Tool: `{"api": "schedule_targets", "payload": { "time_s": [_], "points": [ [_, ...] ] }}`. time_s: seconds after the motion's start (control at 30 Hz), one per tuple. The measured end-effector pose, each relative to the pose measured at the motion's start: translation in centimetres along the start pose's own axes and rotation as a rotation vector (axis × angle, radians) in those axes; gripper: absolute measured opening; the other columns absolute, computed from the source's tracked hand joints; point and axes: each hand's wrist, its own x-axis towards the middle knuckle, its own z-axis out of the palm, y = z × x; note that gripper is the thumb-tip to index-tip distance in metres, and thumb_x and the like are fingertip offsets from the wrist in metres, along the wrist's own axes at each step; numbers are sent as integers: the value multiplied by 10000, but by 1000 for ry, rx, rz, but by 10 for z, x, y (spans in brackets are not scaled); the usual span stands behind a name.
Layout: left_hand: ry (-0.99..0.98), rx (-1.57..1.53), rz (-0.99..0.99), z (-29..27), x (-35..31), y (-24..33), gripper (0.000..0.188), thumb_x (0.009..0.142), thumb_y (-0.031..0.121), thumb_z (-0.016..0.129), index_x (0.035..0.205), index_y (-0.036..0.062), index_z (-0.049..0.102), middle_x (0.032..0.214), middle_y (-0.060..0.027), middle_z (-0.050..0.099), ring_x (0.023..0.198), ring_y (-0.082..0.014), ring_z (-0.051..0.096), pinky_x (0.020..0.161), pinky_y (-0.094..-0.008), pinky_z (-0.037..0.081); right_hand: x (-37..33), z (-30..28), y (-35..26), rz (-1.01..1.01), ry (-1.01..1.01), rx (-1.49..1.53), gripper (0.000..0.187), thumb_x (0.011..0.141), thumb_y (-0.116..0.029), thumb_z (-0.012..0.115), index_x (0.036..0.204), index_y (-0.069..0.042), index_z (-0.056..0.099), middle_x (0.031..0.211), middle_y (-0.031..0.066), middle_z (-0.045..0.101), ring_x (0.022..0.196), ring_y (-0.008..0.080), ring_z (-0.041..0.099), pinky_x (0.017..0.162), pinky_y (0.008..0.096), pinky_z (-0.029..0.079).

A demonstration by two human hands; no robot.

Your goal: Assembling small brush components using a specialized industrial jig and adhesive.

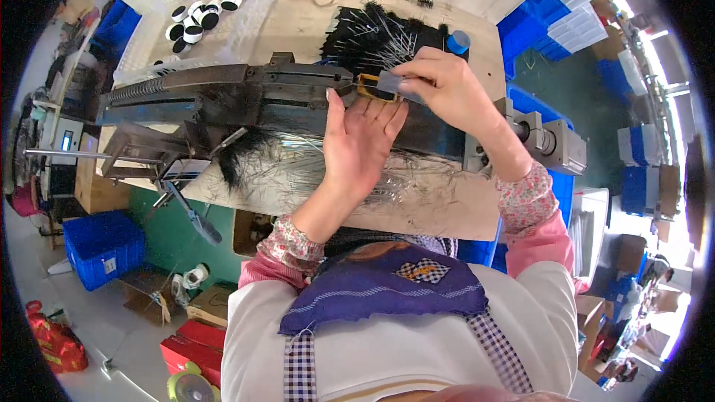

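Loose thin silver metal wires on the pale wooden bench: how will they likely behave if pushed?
The loose thin silver metal wires are slender, so each is probably light. Most look fairly straight, suggesting springy stiffness. Strewn crosswise over the pale wooden bench, they would likely slide, roll or tangle rather than move as one.

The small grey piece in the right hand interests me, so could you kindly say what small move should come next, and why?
Probably ease the left hand back from the yellow-edged part before shifting the small grey piece: the right hand pinches that piece at the part, while the left lies open, close to the part's near edge.
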Motion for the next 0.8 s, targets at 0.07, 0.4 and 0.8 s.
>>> {"api": "schedule_targets", "payload": {
  "time_s": [0.07,0.4,0.8],
  "points": [
    [7,61,42,2,0,-2,742,947,592,308,1227,-92,374,1279,-204,452,1280,-316,391,1136,-425,263,5,6,-7,-6,-41,-60,176,775,-49,664,949,-30,680,774,91,577,699,255,583,626,322,458],
    [17,166,23,2,-1,1,681,958,564,318,1172,-69,446,1259,-201,479,1248,-314,437,1127,-431,282,-5,3,-13,-127,3,-274,124,767,-131,653,885,-136,693,772,34,570,743,224,588,767,384,432],
    [-75,93,28,3,-1,8,732,960,571,297,1245,-100,364,1320,-216,426,1272,-311,393,1121,-413,280,11,7,-8,-115,106,-164,135,817,-182,621,929,-137,682,844,36,608,820,241,609,763,383,459]
  ]
}}
